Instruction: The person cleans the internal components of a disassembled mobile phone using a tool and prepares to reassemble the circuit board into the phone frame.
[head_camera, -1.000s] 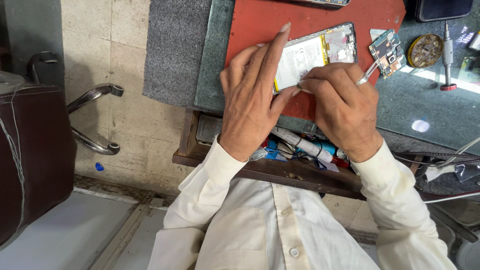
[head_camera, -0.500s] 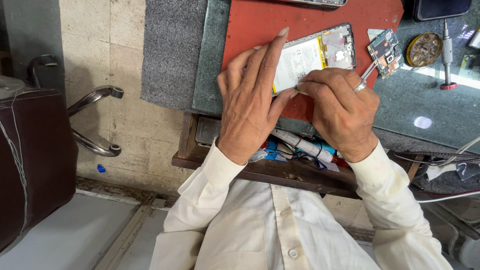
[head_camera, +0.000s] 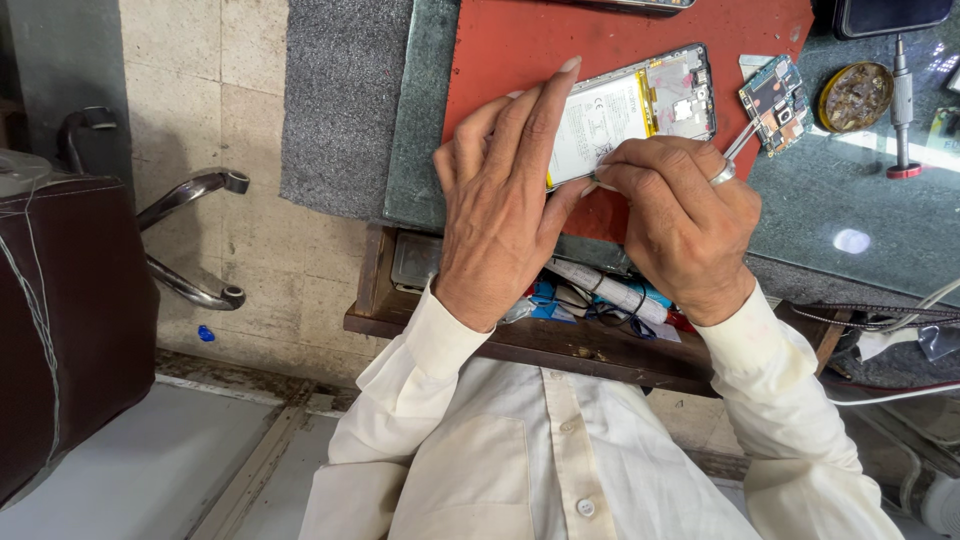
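Opened phone (head_camera: 640, 105), back off w/ battery showing, lies on red mat (head_camera: 500, 40) far centre. Left hand (head_camera: 505, 190) flat on its left end, fingers spread, gripping nothing. Right hand (head_camera: 680, 225) pinched shut on metal tweezers (head_camera: 735, 145), near edge of phone. Loose circuit board (head_camera: 775, 100) just right; screwdriver (head_camera: 900, 105) farther right.

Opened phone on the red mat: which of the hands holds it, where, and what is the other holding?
The left hand presses flat on the opened phone's near end. The right hand pinches metal tweezers low on their shaft, tip at the phone's edge.
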